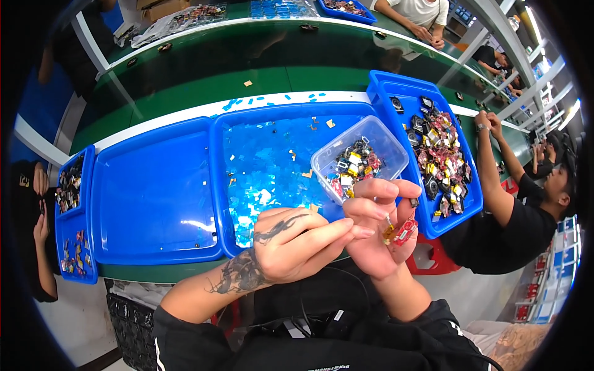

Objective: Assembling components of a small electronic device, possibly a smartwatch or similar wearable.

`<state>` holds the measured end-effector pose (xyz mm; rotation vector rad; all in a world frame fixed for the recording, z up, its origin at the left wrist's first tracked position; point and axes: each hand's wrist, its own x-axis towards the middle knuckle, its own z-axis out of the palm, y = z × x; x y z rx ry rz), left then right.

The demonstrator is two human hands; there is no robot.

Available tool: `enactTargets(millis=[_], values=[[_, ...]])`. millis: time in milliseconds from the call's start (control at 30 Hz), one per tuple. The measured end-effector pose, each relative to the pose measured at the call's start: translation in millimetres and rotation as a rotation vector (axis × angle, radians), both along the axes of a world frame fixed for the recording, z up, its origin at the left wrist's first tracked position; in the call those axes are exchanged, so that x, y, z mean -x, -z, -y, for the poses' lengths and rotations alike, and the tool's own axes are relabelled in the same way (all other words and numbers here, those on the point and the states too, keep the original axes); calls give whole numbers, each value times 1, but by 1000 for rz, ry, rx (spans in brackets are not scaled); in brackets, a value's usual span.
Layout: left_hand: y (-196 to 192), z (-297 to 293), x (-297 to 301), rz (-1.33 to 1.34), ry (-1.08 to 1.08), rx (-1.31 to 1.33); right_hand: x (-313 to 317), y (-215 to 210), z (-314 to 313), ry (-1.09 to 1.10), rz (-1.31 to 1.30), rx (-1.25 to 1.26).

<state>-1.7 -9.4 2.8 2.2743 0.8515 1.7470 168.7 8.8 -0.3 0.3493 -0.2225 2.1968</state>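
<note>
Left hand (pixel 294 242): fingers pinched together; any small thing held cannot be told.
Right hand (pixel 374 250): fingers clamped on red part (pixel 406 231).
Red part: held beside clear box (pixel 388 147), nearer the body.

Assembly workshop | blue parts tray (pixel 380 86) | co-worker (pixel 510 232) | green belt (pixel 334 77), apparently

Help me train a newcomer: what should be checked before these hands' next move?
1. Small red-and-yellow part in the right hand: ok.
2. Left hand gripping something: cannot tell; its fingertips hide it.
3. Clear rectangular plastic tub nearby: ok, just beyond the right hand.
4. Translucent blue film pieces all inside their blue rectangular plastic tray: not ok; several lie on the white ledge.
5. Film free of pale scraps: not ok.
</note>
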Motion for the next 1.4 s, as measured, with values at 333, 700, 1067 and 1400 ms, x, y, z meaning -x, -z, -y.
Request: enactTargets(millis=[333,700,1067,1400], values=[[2,-1,1,-27,19,-45,3,2,-1,4,-13,6],[-10,0,0,162,37,413,-9,-31,-3,768,1314,-320],[-11,-7,-1,317,350,949,-5,-55,-13,554,1511,-552],[0,-9,1,556,421,1239,1,-41,-23,563,1450,-577]])
